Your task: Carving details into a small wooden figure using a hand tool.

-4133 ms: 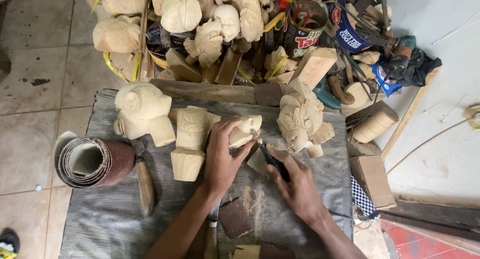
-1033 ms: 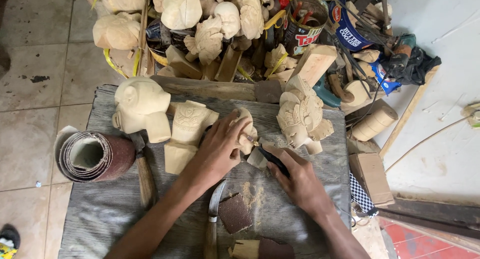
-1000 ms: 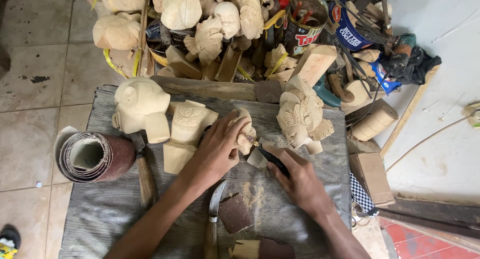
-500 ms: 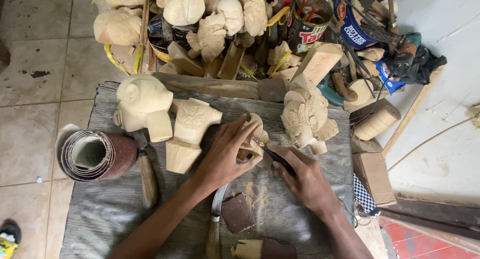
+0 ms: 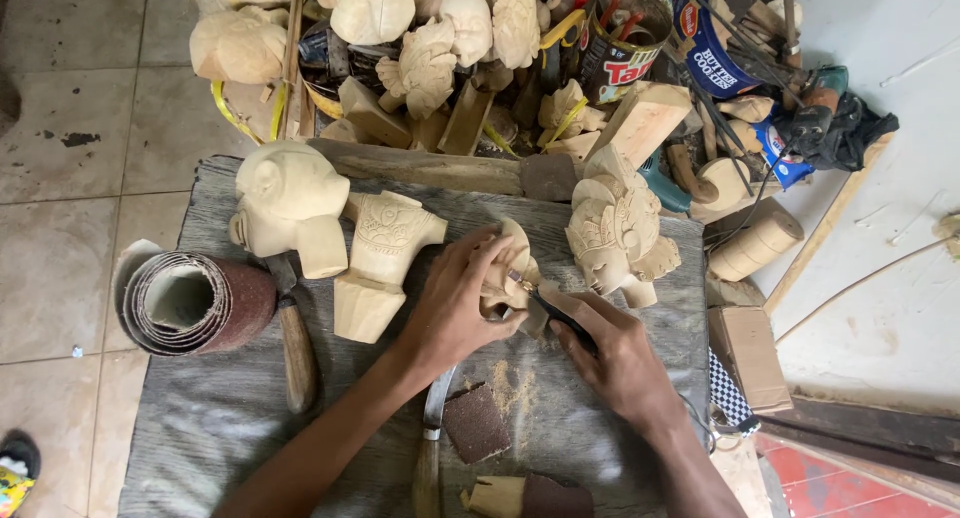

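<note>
Tiled floor (image 5: 70,108), grey mat (image 5: 220,428), daylight.

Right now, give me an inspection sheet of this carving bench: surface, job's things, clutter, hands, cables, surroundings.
Surface: grey weathered wooden board, sawdust patch near the middle.
Job's things: small pale wood carving held on the board; dark-handled carving tool against it.
Clutter: sandpaper roll, hammer, round head carving, torso carving, ornate face carving, sandpaper piece, knife.
Hands: left hand grips the small carving; right hand holds the tool.
Cables: thin dark cord at the right, among the tools.
Surroundings: pile of unfinished carvings, tin can with tools, tiled floor.
</note>
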